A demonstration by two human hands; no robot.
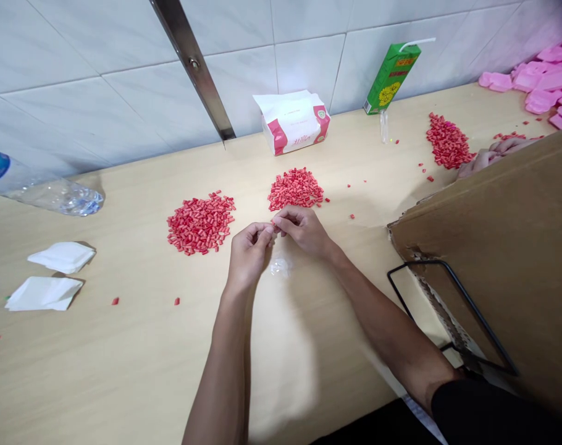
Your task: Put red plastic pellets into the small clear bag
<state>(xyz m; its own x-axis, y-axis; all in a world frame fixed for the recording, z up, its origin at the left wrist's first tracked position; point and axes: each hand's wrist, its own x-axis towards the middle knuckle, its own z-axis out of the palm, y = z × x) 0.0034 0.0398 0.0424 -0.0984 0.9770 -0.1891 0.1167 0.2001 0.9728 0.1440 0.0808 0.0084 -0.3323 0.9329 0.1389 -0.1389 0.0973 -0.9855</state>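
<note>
Bench top, pale wood-grain laminate (123,364), against white wall tiles (72,93). Left to right:

Far left: clear plastic water bottle (54,194) on its side, blue label. Below it, two crumpled white paper sheets (62,257) (44,293), lying apart. A few stray red bits are scattered nearby.

Centre-left: first heap of red pellets (200,222), short cylinders, loosely spread.

Centre: the person's left hand (248,256) and right hand (302,230) meet just below the second heap of red pellets (295,189). Both hands are closed to a pinch, fingertips touching, apparently on a single red pellet (275,224); the view is poor here and the piece is very small, so this is probable only. A small clear plastic scrap (280,267) lies on the bench just under the hands.

Back edge: white-and-red tissue pack (293,122); green drink carton with straw (391,78), tilted against the wall; small clear plastic sleeve (383,127) upright beside it.

Right: third heap of red pellets (448,141), with another person's hand (487,159) just beside it, partly behind a brown cardboard box (507,247) carrying a black wire frame (452,315). Pink pieces (540,83) are piled in the far corner.
</note>
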